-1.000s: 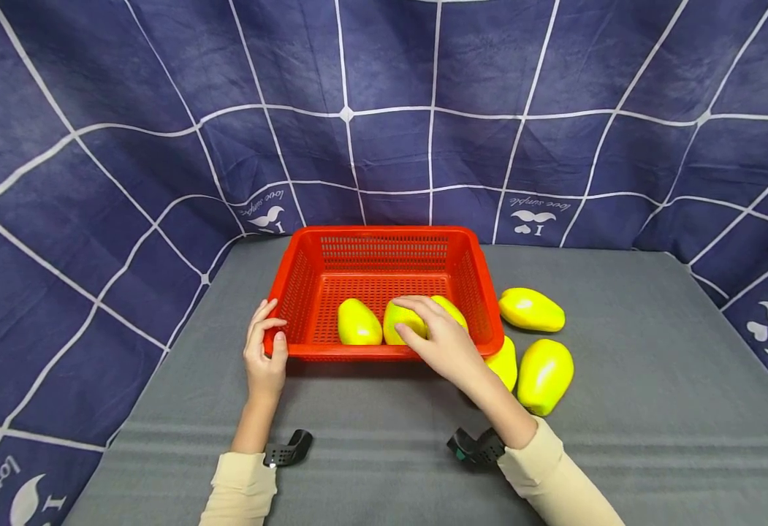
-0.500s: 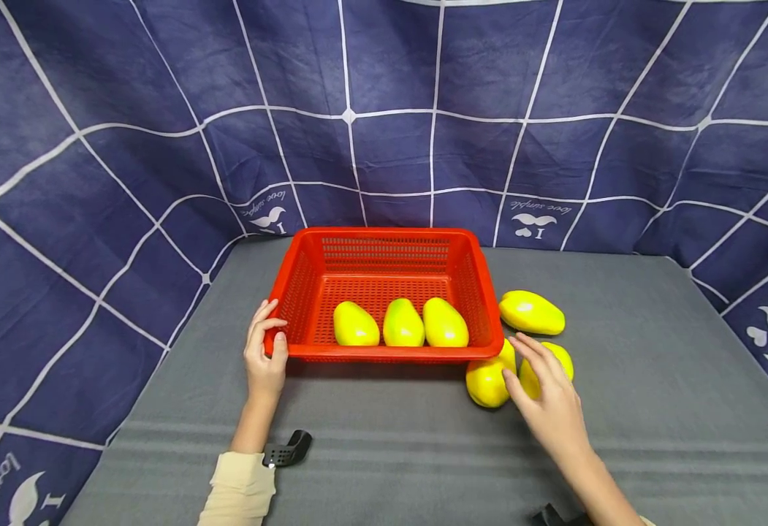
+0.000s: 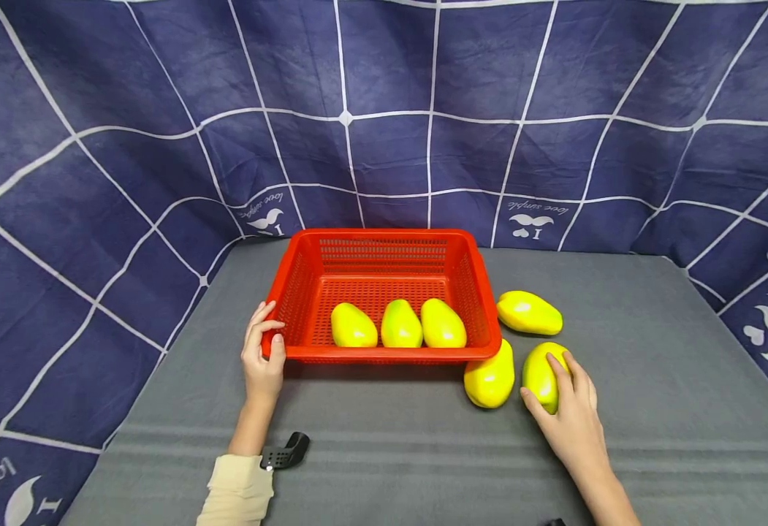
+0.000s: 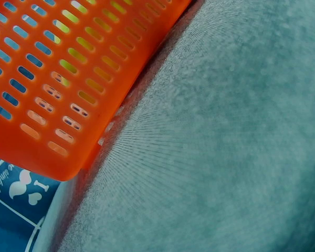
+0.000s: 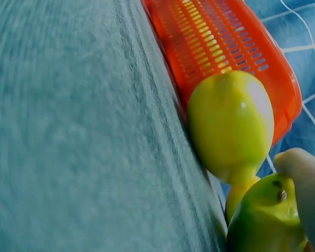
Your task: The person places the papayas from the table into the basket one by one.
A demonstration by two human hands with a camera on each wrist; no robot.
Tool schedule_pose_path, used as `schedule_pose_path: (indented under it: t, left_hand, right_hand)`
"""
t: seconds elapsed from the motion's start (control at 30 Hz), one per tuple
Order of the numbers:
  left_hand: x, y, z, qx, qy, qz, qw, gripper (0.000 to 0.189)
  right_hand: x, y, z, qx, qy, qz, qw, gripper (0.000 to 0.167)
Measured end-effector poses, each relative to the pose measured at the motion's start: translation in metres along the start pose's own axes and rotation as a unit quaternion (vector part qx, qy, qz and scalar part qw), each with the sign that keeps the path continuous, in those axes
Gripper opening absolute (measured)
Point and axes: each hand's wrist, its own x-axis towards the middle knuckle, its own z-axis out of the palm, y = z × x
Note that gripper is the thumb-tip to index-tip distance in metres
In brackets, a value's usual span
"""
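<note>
My left hand (image 3: 263, 361) holds the near left corner of a red plastic basket (image 3: 384, 354), fingers over the side rim and thumb at the front. Perforated basket wall fills the upper left of the left wrist view. Inside the basket, three smooth yellow-green fruits (image 3: 402, 324) lie side by side along the front. To its right, my right hand (image 3: 574, 413) grips another yellow-green fruit (image 3: 540, 378), thumb on the left and fingers over the top and right. In the right wrist view, that fruit (image 5: 265, 220) shows a brown stem nub beside the thumb.
One loose fruit (image 3: 490, 376) lies against the basket's near right corner. Another fruit (image 3: 530, 313) rests farther back, right of the basket. Grey cloth (image 3: 384, 453) covers the table, and a dark blue checked curtain (image 3: 390, 109) rises behind and at both sides.
My right hand has moved from above the basket out to the right and taken hold of a loose fruit. The left hand stays at the basket corner.
</note>
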Motion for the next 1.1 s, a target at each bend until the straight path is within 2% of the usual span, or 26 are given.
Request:
schedule_pose_path:
  t: [0.1, 0.27, 0.5, 0.87, 0.97, 1.1]
  left_hand:
    - [0.0, 0.0, -0.002, -0.003, 0.001, 0.0, 1.0, 0.016]
    - [0.003, 0.0, -0.003, -0.007, 0.002, 0.001, 1.0, 0.016]
    - [0.003, -0.002, 0.003, -0.01, -0.001, -0.002, 0.9999, 0.017]
    - [0.001, -0.001, 0.0, -0.008, 0.006, 0.002, 0.9999, 0.016]
    - [0.001, -0.001, -0.001, -0.008, 0.004, 0.002, 1.0, 0.016]
    - [0.001, -0.001, 0.0, -0.009, 0.002, -0.001, 1.0, 0.017]
  right_hand:
    - [0.0, 0.004, 0.004, 0.007, -0.018, 0.007, 0.9998, 0.072]
    - [0.003, 0.004, 0.006, 0.038, 0.004, 0.001, 0.9993, 0.072]
    - [0.008, 0.008, -0.002, 0.089, 0.045, 0.034, 0.9945, 0.073]
    - [0.001, 0.0, -0.014, 0.131, 0.07, 0.038, 0.9882, 0.076]
    - [-0.001, -0.005, -0.017, 0.139, 0.077, 0.033, 0.9868, 0.076]
    - [-0.001, -0.017, -0.018, 0.148, 0.078, 0.005, 0.9859, 0.075]
